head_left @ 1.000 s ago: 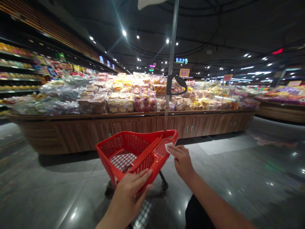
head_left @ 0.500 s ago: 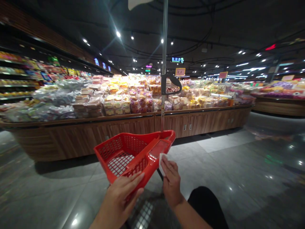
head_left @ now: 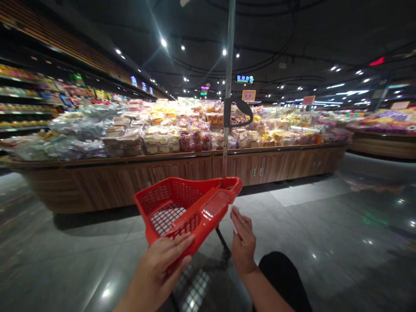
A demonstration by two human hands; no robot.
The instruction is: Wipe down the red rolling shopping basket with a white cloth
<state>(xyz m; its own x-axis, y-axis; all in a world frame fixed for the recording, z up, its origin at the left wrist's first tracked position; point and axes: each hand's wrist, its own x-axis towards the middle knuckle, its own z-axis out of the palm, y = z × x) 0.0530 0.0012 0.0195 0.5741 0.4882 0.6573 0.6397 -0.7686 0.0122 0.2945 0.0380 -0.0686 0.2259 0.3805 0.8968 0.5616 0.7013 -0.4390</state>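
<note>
A red plastic shopping basket on wheels (head_left: 182, 208) stands in front of me on the grey tiled floor, tilted, with nothing inside. Its tall metal handle pole (head_left: 227, 95) rises from the right corner. My left hand (head_left: 162, 266) grips the basket's near rim, fingers curled over the edge. My right hand (head_left: 242, 240) hovers just right of the basket, clear of it, with a small white paper or cloth (head_left: 234, 222) pinched between its fingers.
A long curved wooden display counter (head_left: 182, 171) piled with packaged baked goods runs across ahead. Shelves of goods (head_left: 29, 99) line the left wall. Another display island (head_left: 383, 138) stands at the right. Glossy floor (head_left: 325, 225) spreads to the right.
My right hand has drawn back from the basket's right corner and off its rim, still with the white piece. My left hand has kept its grip on the near rim.
</note>
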